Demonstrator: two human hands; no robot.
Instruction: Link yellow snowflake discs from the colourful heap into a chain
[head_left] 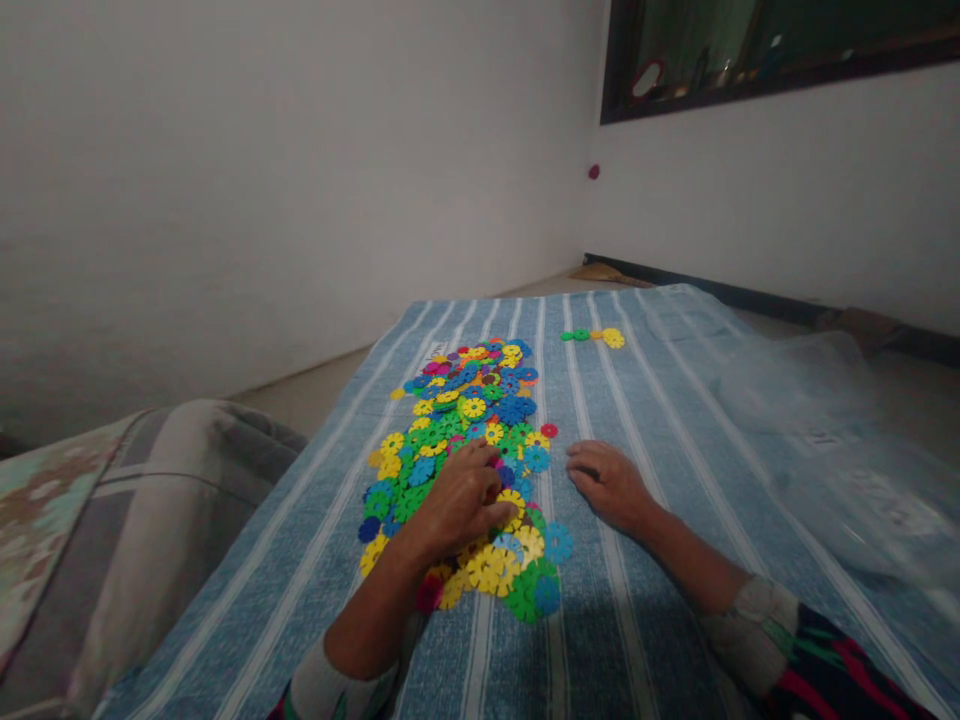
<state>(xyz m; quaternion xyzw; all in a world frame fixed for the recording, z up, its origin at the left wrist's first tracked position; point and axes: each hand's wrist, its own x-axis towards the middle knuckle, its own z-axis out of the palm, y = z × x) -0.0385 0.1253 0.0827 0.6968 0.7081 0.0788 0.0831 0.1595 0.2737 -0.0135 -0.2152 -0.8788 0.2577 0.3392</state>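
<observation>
Head view, the only one. Landmark: the pile of flower-shaped notched plastic discs, mixed yellow, green, blue, orange, red and purple, spread lengthwise on a blue cloth with white stripes.

Left hand: upon the near half of the pile, fingers bent down, thumb held away from them. Whether a disc is pinched beneath the fingertips cannot be told.

Right hand: just right of the pile, low over the cloth, fingers partly curled; no disc shows in it, though the palm side is hidden.

Handling, as judged: discs overlap and their slots may catch, so a light pinch on one rim, lifted straight up, should suit better than raking. Loose pieces at the pile's edge look easier to take singly.

Surroundings: one small red disc, just off the pile's right edge; a row of four discs, two green, one orange, one yellow, beyond the pile to the right; clear plastic bag, well right of the pile, outside the hands' path; grey draped cover, left of the pile.

Obstruction: the left hand and forearm hide part of the pile.
</observation>
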